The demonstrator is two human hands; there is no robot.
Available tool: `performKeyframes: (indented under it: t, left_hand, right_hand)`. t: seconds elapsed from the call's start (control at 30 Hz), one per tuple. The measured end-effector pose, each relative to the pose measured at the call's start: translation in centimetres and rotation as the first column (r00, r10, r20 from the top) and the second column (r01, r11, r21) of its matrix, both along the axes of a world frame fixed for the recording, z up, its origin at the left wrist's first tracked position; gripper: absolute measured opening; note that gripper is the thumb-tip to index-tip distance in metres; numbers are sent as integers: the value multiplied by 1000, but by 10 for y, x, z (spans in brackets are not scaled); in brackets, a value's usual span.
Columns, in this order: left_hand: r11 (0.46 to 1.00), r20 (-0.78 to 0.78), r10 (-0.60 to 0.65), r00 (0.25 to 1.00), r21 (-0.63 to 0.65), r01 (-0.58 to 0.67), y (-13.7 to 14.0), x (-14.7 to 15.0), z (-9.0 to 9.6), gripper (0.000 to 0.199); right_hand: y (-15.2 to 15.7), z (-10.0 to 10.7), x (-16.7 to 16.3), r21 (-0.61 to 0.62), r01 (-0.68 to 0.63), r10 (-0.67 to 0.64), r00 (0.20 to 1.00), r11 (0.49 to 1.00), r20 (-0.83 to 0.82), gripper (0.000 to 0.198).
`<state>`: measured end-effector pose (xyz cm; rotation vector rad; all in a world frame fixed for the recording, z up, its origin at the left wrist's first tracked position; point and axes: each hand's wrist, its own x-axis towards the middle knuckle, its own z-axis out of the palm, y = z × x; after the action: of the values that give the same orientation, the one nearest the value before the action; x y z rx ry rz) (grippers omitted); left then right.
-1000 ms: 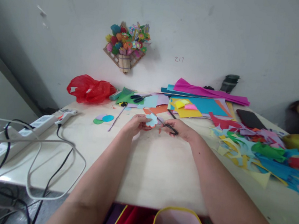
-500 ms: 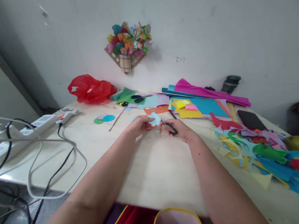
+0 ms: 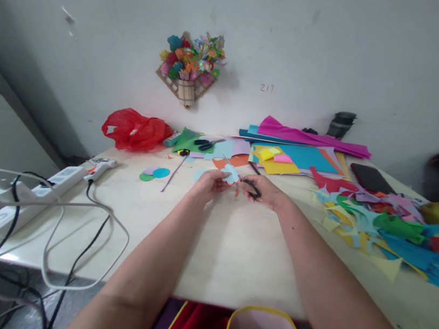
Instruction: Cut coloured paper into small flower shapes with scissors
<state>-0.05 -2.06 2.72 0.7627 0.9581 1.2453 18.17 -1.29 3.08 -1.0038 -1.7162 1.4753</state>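
Between the fingers of my left hand (image 3: 211,183) is a light blue paper flower (image 3: 231,175) with scalloped edges, and a bit of orange shows under it. My right hand (image 3: 265,192) is closed around the black handles of a pair of scissors (image 3: 252,187). Their blades point left and lie at the flower's edge, partly hidden by the paper. Small orange scraps (image 3: 237,191) show just below the flower. To the left lie round paper pieces in blue (image 3: 161,173), green and purple.
Colored paper sheets (image 3: 314,159) and another pair of scissors (image 3: 208,144) lie at the back. Paper scraps (image 3: 382,225) and a phone (image 3: 371,179) are on the right. A red plastic bag (image 3: 136,130) and a power strip (image 3: 30,198) with loose cables stand left.
The flower in my left hand has turned slightly and shifted a little towards the scissors. The whole view has moved slightly; the other things stay as they were.
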Motion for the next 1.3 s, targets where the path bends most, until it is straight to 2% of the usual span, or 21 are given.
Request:
performKeyframes:
  t: [0.3,0.53,0.93,1.3]
  left_hand:
    - [998,13,55,998,-16,-55,-1,6,1,10]
    - [993,21,116,993,-32,-115,-4,11,4,4]
    - [987,26,153,988,-55,-152,-4,14,5,6]
    - [984,21,172,985,-44,-171,-5,15,5,7]
  right_hand:
    - [-4,4,-1,-26,29,-28,999,999,14,37]
    - [-6,5,-2,-29,40,-40,999,999,21,38]
    - [-1,0,-5,-11,52,-52,999,999,2,39]
    - [-7,6,-8,-20,83,-83,997,996,-9,34]
